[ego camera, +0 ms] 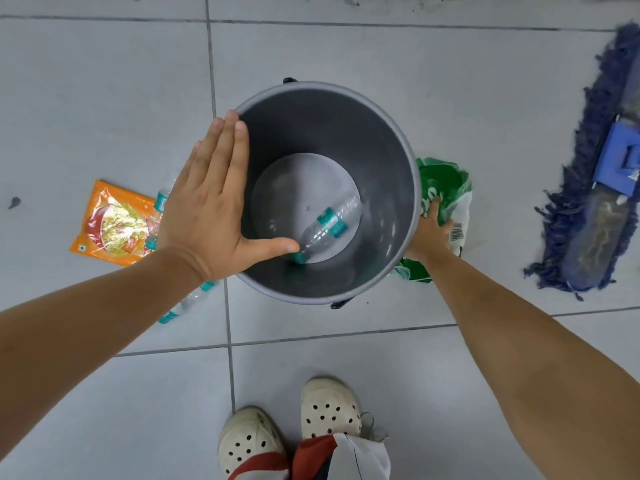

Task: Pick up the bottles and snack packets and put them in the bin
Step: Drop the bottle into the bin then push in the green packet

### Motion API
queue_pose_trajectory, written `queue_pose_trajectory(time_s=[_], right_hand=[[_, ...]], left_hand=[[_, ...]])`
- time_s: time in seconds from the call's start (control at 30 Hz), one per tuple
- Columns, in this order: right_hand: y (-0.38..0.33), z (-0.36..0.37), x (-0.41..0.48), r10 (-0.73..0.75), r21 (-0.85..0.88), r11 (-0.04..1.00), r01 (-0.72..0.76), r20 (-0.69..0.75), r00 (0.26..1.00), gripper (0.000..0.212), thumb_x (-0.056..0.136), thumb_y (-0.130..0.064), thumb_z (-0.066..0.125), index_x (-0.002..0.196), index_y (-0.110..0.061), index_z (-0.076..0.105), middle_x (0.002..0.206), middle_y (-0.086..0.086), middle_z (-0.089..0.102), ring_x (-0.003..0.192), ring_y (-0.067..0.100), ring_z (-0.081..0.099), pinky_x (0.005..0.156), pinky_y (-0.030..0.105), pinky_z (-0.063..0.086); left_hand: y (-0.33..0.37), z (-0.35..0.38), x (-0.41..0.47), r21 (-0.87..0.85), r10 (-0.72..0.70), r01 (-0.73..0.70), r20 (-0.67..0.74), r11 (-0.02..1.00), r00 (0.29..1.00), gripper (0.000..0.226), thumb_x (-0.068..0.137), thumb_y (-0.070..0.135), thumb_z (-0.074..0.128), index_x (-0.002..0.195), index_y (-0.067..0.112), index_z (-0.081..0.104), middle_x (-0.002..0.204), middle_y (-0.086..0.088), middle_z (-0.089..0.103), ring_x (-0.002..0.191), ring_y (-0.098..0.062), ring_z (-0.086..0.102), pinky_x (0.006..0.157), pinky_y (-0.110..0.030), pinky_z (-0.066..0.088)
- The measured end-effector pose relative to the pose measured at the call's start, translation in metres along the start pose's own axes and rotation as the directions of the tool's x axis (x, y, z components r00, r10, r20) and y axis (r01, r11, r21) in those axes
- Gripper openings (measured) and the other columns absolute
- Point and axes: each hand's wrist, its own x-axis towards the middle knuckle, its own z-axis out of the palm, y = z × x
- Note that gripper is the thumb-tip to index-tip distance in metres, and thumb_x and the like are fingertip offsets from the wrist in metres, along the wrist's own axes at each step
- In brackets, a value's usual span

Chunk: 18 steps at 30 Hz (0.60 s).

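Observation:
A grey round bin stands on the tiled floor with one clear plastic bottle with a teal label lying on its bottom. My left hand hovers flat and open over the bin's left rim, holding nothing. My right hand is down on the floor right of the bin, fingers on a green and white snack packet. An orange snack packet lies left of the bin. Two more clear bottles lie there, one partly hidden by my left hand, another under my left forearm.
A blue dust mop lies on the floor at the right. My two feet in white clogs stand just in front of the bin. Grey floor tiles surround everything.

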Motion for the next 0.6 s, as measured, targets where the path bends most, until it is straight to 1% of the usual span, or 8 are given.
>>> queue_pose_trajectory(time_s=[0.07,0.13,0.27,0.33,0.4,0.47,0.53,0.6], right_hand=[[0.003,0.009,0.002,-0.04,0.042,0.998,0.042,-0.043,0.998,0.103,0.076,-0.063,0.064,0.152,-0.04,-0.001,0.163,0.006,-0.006,0.145,0.047,-0.003,0.107,0.068,0.023],[0.005,0.012,0.001,-0.022,0.18,0.982,0.049,-0.149,0.989,0.092,0.079,-0.053,0.068,0.152,-0.035,0.015,0.161,0.01,0.014,0.143,0.048,0.014,0.108,0.064,0.027],[0.0,0.012,-0.01,-0.043,0.206,0.974,0.099,-0.26,0.965,0.062,0.085,-0.024,0.068,0.141,-0.029,0.041,0.148,0.012,0.04,0.13,0.048,0.037,0.103,0.061,0.039],[0.0,0.01,-0.019,-0.05,0.185,0.977,0.104,-0.275,0.96,0.059,0.086,-0.021,0.066,0.139,-0.029,0.043,0.149,0.01,0.039,0.13,0.047,0.038,0.101,0.06,0.042],[0.003,0.002,-0.032,-0.022,0.223,0.97,0.095,-0.308,0.951,0.064,0.083,-0.024,0.069,0.141,-0.03,0.042,0.153,0.009,0.034,0.13,0.043,0.04,0.1,0.054,0.043],[0.008,-0.013,-0.053,0.043,0.387,0.915,0.117,-0.382,0.923,0.07,0.08,-0.018,0.073,0.143,-0.027,0.043,0.149,0.011,0.039,0.128,0.036,0.046,0.102,0.041,0.041],[0.015,-0.034,-0.081,0.124,0.539,0.827,0.16,-0.453,0.883,0.065,0.081,-0.005,0.069,0.14,-0.022,0.047,0.14,0.01,0.051,0.12,0.031,0.053,0.1,0.028,0.036],[0.019,-0.057,-0.114,0.172,0.615,0.767,0.184,-0.473,0.864,0.056,0.084,0.004,0.06,0.134,-0.02,0.054,0.13,0.005,0.06,0.102,0.025,0.062,0.094,0.024,0.042]], left_hand=[[-0.001,0.001,0.0,-0.003,0.003,-0.003,-0.005,1.0,1.0,0.127,0.064,0.096,0.01,0.152,0.005,-0.002,0.163,-0.015,0.0,0.15,-0.028,-0.002,0.122,-0.045,0.009],[-0.001,0.002,0.0,-0.01,0.008,-0.008,-0.012,1.0,1.0,0.127,0.064,0.096,0.011,0.152,0.005,-0.002,0.163,-0.015,0.0,0.15,-0.028,-0.002,0.122,-0.044,0.009],[-0.002,0.002,0.0,-0.013,0.009,-0.009,-0.018,1.0,1.0,0.127,0.065,0.095,0.012,0.152,0.005,-0.003,0.163,-0.015,0.0,0.15,-0.028,-0.003,0.122,-0.043,0.008],[-0.003,0.003,0.0,-0.015,0.011,-0.012,-0.017,1.0,1.0,0.126,0.065,0.095,0.014,0.152,0.006,-0.004,0.162,-0.015,-0.001,0.15,-0.028,-0.003,0.122,-0.044,0.009],[-0.003,0.003,0.0,-0.019,0.016,-0.016,-0.017,1.0,1.0,0.126,0.066,0.095,0.016,0.151,0.006,-0.005,0.162,-0.016,0.0,0.15,-0.029,-0.002,0.122,-0.045,0.01],[-0.003,0.002,0.0,-0.025,0.014,-0.014,-0.01,1.0,1.0,0.126,0.066,0.095,0.019,0.151,0.005,-0.006,0.162,-0.016,0.0,0.15,-0.029,-0.002,0.122,-0.045,0.01],[-0.003,0.0,0.0,-0.035,0.011,-0.011,-0.001,0.999,1.0,0.127,0.066,0.094,0.023,0.151,0.004,-0.005,0.162,-0.016,0.0,0.15,-0.029,-0.002,0.122,-0.045,0.012],[-0.002,-0.002,-0.001,-0.039,0.003,-0.003,0.013,0.999,1.0,0.128,0.065,0.094,0.026,0.151,0.004,-0.005,0.162,-0.016,-0.001,0.15,-0.028,-0.002,0.122,-0.045,0.012]])
